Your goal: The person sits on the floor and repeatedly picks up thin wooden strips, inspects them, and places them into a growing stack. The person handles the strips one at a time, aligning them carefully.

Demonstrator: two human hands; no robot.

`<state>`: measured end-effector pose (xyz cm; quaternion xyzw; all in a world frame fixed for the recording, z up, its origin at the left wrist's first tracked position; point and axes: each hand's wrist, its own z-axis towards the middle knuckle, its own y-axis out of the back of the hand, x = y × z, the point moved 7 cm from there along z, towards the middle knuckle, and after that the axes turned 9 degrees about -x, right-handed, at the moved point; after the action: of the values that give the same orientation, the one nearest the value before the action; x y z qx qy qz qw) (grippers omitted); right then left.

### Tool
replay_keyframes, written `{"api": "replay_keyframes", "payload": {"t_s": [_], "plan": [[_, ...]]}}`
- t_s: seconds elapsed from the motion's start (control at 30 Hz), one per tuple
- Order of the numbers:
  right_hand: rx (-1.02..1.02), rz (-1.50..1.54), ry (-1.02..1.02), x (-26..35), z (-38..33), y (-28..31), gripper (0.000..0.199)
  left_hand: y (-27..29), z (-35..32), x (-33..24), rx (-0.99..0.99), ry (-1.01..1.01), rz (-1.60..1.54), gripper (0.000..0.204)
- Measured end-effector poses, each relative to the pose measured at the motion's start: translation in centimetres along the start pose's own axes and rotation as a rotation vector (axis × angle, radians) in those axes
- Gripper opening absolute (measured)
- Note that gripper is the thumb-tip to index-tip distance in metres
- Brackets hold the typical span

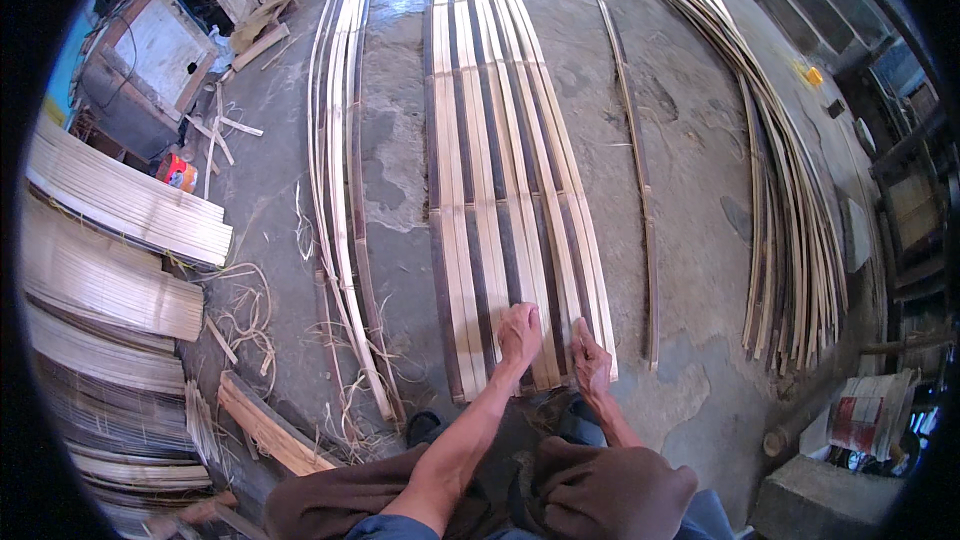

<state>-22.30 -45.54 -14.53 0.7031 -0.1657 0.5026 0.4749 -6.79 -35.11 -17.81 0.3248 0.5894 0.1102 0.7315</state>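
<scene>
A long panel of bamboo strips (pixel 452 270), pale and dark side by side, lies on the floor in front of me and runs away to the far edge. Thin cross lines tie across it at intervals. My left hand (pixel 520 335) is closed in a fist over the middle of the panel's near end. To its right, my right hand (pixel 593 355) is closed with its fingers drawn together at the near right corner. Whatever either hand grips is hidden or too thin to make out.
Loose bamboo strips (pixel 345 170) lie left of the panel, a single strip (pixel 640 170) right of it, and a large bundle of strips (pixel 790 190) farther right. Stacked slat panels (pixel 110 270) fill the left side, beside tangled fibre (pixel 250 310). A white bucket (pixel 870 415) stands at lower right.
</scene>
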Motion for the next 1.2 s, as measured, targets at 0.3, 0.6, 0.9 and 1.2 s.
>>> {"api": "replay_keyframes", "payload": {"t_s": [0.3,0.6,0.9,1.2], "plan": [[0.026,-0.080,-0.064,0.5,0.5,-0.3,0.040,-0.1,-1.0,-5.1,0.075,-0.295,0.101,0.029],[-0.069,-0.160,0.068,-1.0,1.0,-0.4,0.040,-0.9,-2.7,-5.4,0.191,-0.533,0.227,0.048],[0.086,-0.401,0.057,0.7,1.0,-1.0,0.039,-1.0,-3.4,-4.4,0.256,-0.589,0.356,0.053],[0.247,-0.545,0.122,-0.2,1.6,-1.6,0.048,-1.3,-3.7,-4.8,0.337,-0.561,0.392,0.067]]}}
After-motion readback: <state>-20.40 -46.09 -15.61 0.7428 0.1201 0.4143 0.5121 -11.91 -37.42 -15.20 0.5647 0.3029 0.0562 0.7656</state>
